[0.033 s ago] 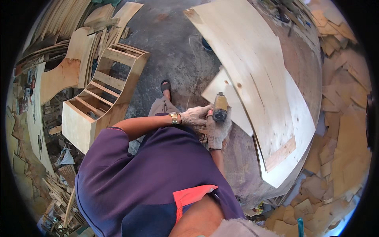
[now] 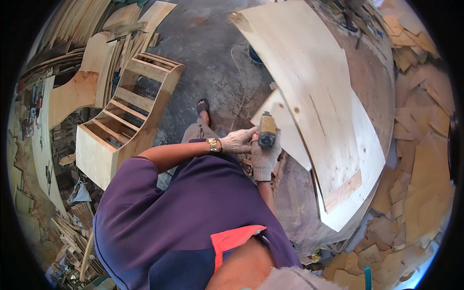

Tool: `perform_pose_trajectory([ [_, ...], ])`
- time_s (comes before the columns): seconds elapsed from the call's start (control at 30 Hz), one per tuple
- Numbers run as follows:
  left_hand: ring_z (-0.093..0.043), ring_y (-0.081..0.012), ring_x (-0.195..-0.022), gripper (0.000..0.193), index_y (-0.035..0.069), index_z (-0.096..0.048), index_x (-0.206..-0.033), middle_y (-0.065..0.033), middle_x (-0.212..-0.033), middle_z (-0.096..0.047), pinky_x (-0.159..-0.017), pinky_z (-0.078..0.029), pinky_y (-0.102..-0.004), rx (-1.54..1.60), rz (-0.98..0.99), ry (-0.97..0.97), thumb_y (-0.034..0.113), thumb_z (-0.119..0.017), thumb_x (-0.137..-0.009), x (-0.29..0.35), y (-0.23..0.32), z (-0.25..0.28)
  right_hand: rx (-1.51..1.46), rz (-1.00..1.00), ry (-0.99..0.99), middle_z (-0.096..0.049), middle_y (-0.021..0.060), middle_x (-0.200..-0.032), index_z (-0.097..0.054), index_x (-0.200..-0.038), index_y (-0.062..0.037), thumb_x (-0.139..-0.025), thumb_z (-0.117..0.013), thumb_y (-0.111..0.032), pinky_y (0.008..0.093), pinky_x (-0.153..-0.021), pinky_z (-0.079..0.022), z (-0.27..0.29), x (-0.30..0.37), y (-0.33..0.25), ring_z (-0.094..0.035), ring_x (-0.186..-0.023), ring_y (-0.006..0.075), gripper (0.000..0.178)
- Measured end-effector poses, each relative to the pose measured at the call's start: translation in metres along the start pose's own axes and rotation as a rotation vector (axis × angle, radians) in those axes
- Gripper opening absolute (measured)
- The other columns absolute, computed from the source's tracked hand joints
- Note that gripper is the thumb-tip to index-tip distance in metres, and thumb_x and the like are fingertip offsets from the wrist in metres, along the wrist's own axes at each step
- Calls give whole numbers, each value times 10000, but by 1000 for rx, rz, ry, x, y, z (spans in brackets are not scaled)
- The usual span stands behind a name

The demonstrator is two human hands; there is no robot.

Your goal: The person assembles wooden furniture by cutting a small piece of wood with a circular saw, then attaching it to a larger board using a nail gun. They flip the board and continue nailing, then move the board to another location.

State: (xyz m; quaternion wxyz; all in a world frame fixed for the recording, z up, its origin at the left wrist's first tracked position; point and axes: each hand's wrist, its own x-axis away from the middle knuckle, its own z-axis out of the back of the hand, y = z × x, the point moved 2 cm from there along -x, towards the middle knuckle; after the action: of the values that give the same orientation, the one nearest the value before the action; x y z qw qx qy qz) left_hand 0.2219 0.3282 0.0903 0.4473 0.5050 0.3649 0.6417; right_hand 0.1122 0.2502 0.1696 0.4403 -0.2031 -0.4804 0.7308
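My right hand (image 2: 264, 162), in a knit work glove, is wrapped round a yellow and black power drill (image 2: 267, 126). The drill's nose points away from me, beside the large plywood sheets. Close by on the left, my left hand (image 2: 237, 141), also gloved, has its fingers bent together against the right thumb and the drill's side. What those fingers hold, if anything, is hidden. A gold watch (image 2: 212, 144) sits on the left wrist.
Curved plywood sheets (image 2: 309, 92) lie on the worktable (image 2: 299, 208) at my right. A curved wooden frame with slats (image 2: 166, 87) stands at my left, near stacked boards (image 2: 72, 24). Wood offcuts (image 2: 420, 169) cover the far right. A dark bucket (image 2: 254, 55) stands partly behind the sheets.
The drill and my right hand have shifted slightly left, and the drill is tilted a little differently. My left hand stays beside them.
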Motion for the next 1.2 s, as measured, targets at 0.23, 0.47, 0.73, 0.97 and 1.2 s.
perform_pose_trajectory([
  [0.23,-701,-370,-1049,446,79,-606,-1267,-205,-1093,-714,-879,-543,-437,38,18,490,290,-718,-891,43,-56,175,12,189,-288,-728,209,-1032,-551,-1396,-85,-815,-771,-142,437,-780,-587,-160,-76,-116,-748,-927,369,624],
  [0.47,-716,-355,-792,310,49,-618,-1035,-161,-866,-726,-717,-546,-449,-88,29,513,356,-637,-996,72,-57,298,-146,315,-303,-745,176,-1000,-607,-1320,-58,-818,-772,-78,371,-758,-582,-219,-159,-181,-758,-884,283,528],
  [0.73,-751,-277,-850,318,42,-633,-1078,-132,-905,-752,-736,-558,-397,-14,238,511,350,-655,-996,62,-105,387,144,-93,148,-742,173,-910,-690,-1090,6,-837,-769,-275,420,-762,-553,-214,-301,-132,-728,-830,309,386],
  [0.97,-716,-391,-950,366,39,-667,-1091,-179,-1010,-756,-808,-553,-457,-262,435,637,382,-668,-962,14,-239,511,2,-284,175,-731,152,-826,-709,-994,-14,-824,-738,-210,406,-739,-546,-262,-364,-117,-728,-809,295,261],
  [1.2,-705,-285,-853,412,66,-629,-1260,-112,-1020,-736,-687,-574,-420,672,930,841,387,-573,-1008,39,-428,605,153,-251,285,-719,140,-923,-643,-1029,-33,-779,-738,-172,420,-777,-551,-312,-417,-173,-706,-850,325,302],
])
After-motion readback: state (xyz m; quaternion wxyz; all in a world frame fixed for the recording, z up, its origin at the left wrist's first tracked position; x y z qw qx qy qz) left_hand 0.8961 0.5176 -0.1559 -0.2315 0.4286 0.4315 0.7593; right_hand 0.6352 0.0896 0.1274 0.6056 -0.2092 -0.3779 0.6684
